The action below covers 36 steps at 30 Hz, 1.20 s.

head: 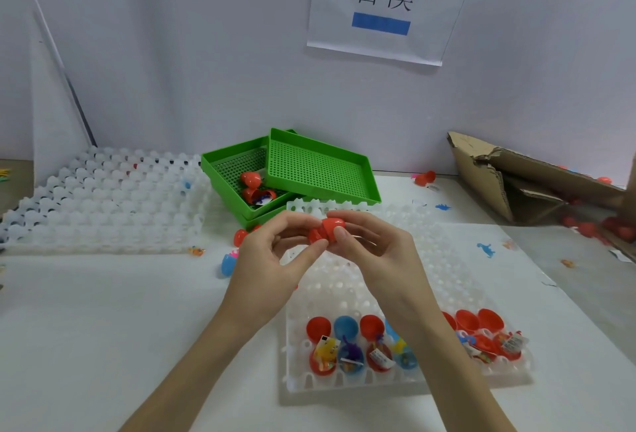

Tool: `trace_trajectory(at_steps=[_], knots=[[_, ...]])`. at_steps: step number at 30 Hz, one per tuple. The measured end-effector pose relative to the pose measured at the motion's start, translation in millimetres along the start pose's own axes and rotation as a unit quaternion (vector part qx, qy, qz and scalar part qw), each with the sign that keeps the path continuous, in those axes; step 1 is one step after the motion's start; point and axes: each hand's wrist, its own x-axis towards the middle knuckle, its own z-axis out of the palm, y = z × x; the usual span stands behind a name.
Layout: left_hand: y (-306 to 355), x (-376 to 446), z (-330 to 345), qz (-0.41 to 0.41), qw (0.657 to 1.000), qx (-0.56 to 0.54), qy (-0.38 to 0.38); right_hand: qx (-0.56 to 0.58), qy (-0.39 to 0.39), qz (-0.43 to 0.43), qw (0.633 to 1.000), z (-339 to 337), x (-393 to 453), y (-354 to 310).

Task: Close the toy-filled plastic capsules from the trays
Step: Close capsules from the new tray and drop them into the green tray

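Note:
Both hands hold one red capsule [327, 229] above the white tray [347, 381] in front of me. My left hand [275, 259] pinches its left half between thumb and fingers. My right hand [375, 245] grips the right half, thumb on the front. The two halves meet at a visible seam. In the tray's near rows sit several open red and blue capsules [347, 345] with small toys and paper slips inside; my right forearm hides some of them.
A stack of white trays [103, 197] lies at the back left. Green perforated trays [320, 170] behind my hands hold red capsules. A torn cardboard box [537, 183] with red capsules stands at the right. Loose capsules and tiny toys are scattered on the table.

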Motion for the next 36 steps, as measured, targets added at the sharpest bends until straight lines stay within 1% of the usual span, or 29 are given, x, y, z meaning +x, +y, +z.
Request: trace_trajectory(at_steps=[3,5,9,13,17,20,23,29,34,36], knots=[[1.8,0.7,-0.9,-0.013,0.999,-0.038,0.023,-0.013,-0.006,-0.023,1.0,3.0,-0.3,0.0],[3.5,1.0,-2.2,-0.003,0.999,-0.048,0.022,-0.023,-0.007,-0.044,0.999,3.6,-0.1,-0.7],[4.5,-0.7,-3.3,0.022,0.999,-0.042,0.018,-0.022,0.001,-0.074,0.997,5.9,-0.6,-0.2],[5.0,-4.0,0.6,0.053,0.998,0.01,0.042,-0.039,0.01,-0.102,0.994,7.6,-0.6,1.0],[3.9,-6.2,5.6,0.04,0.996,-0.025,0.074,-0.064,0.013,-0.12,0.991,8.3,-0.3,3.9],[5.2,-4.1,4.8,0.036,0.995,-0.044,0.084,-0.02,0.013,-0.105,0.994,12.1,-1.3,5.7],[7.6,-1.4,1.3,0.044,0.996,-0.044,0.067,0.025,0.003,-0.083,0.996,14.9,-2.2,5.7],[6.3,-0.8,-1.7,0.102,0.992,0.066,0.015,0.014,0.012,-0.079,0.997,15.0,-2.9,4.2],[8.3,-0.5,-4.3,0.091,0.994,0.06,0.021,0.03,0.022,-0.059,0.998,17.2,-4.1,4.6],[8.6,0.2,-5.5,0.095,0.993,0.068,0.009,0.031,0.026,-0.052,0.998,16.5,-3.8,4.3]])
